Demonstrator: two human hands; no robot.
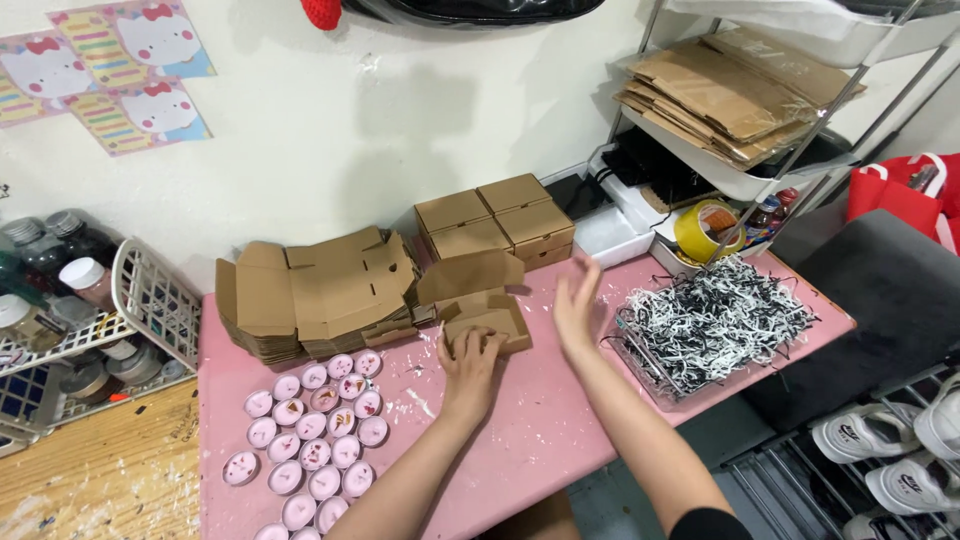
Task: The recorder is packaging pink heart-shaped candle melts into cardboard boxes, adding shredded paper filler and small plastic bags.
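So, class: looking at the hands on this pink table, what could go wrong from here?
1. The left hand presses the half-folded cardboard box; its thin flaps could crease or tear.
2. The pink tealight candles lie close by the forearm, so an elbow might knock them.
3. The right hand is near the shredded paper, which could scatter.

Two bare forearms and hands of one person, seen from above.

The left hand (470, 362) and right hand (577, 305) wear no gloves, rings, watch or bracelets. Both forearms are uncovered up to the elbow. A dark, black sleeve edge shows on the right upper arm at the bottom edge.
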